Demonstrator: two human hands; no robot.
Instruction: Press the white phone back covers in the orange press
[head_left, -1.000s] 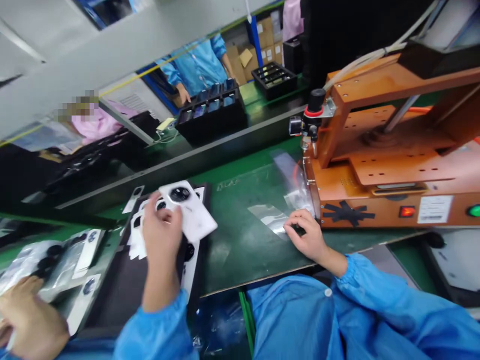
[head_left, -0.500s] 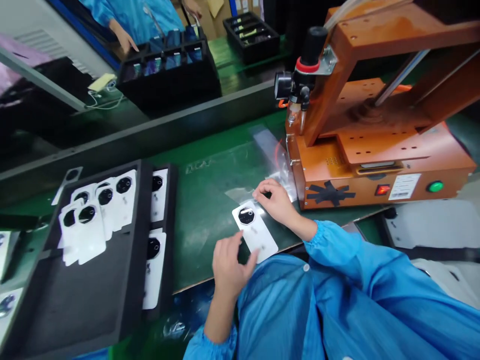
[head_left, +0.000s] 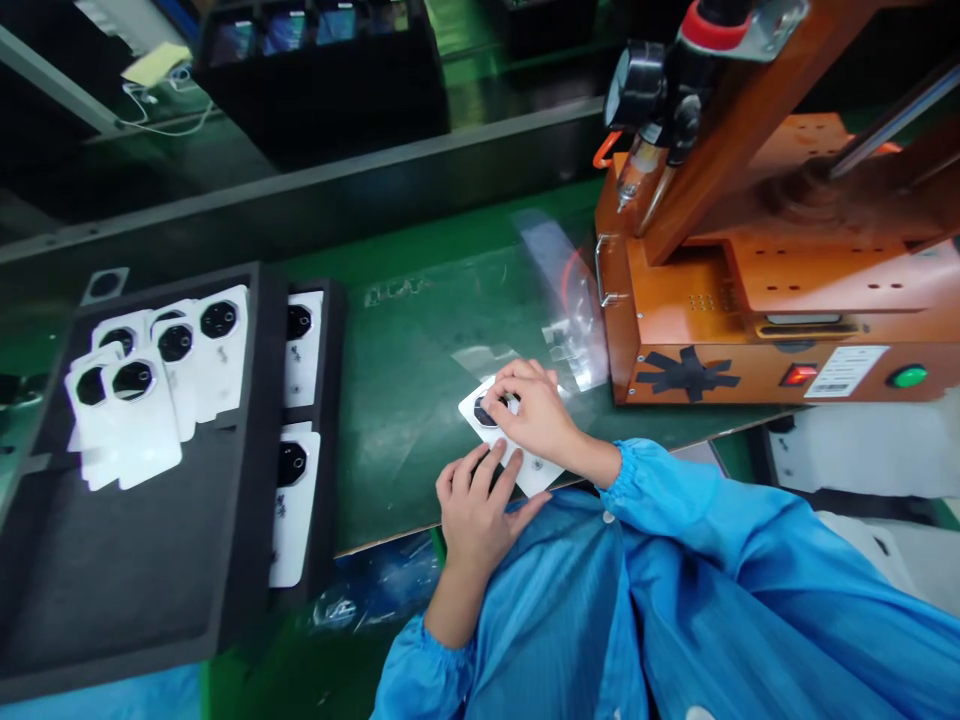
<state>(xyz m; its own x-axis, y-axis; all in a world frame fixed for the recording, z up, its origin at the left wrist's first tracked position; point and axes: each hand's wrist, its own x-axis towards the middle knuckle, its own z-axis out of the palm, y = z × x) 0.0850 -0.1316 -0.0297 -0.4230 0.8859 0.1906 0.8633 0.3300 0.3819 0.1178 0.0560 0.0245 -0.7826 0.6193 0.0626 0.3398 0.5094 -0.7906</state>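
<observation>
Panel (head_left: 537, 474) on the bench (head_left: 405, 400), by the front edge, and the right hand (head_left: 538, 412) has swung from beside it to across its lens (head_left: 483, 414), fingertips bunched, grip impossible to tell! Left hand (head_left: 477, 515): fingers loosely spread, now at its side.

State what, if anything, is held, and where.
Left hand: on the white panel along its left edge. Right hand: at its dark camera area. A grip cannot be told.

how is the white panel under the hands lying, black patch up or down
Black patch up: on the white panel, it shows partly covered by the right hand; the left hand is at the panel's edge.
</observation>
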